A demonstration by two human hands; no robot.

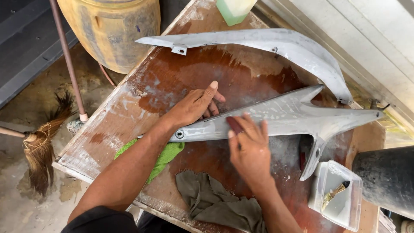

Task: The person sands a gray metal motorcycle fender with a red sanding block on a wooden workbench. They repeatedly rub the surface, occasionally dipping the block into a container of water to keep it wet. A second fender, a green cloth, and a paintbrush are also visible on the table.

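— Starting from the left side, what do you see?

— On the floor lies a broom (41, 151), and behind it stands a yellow barrel (113, 30). Then comes the wet brown desk (142, 90). The left hand (194, 107) lies there with fingers spread, pressing on the upper edge of the grey panel (284, 118), which lies across the middle of the desk.

— And under the arm?

— A green cloth (166, 156), and near it a dark grey rag (215, 203).

— The right hand?

— The right hand (250, 149) lies flat on the panel, fingers together, pressing a small dark red piece (235, 125) on it. Behind lies a second curved grey panel (297, 49). At the right stands a clear plastic box (338, 194).
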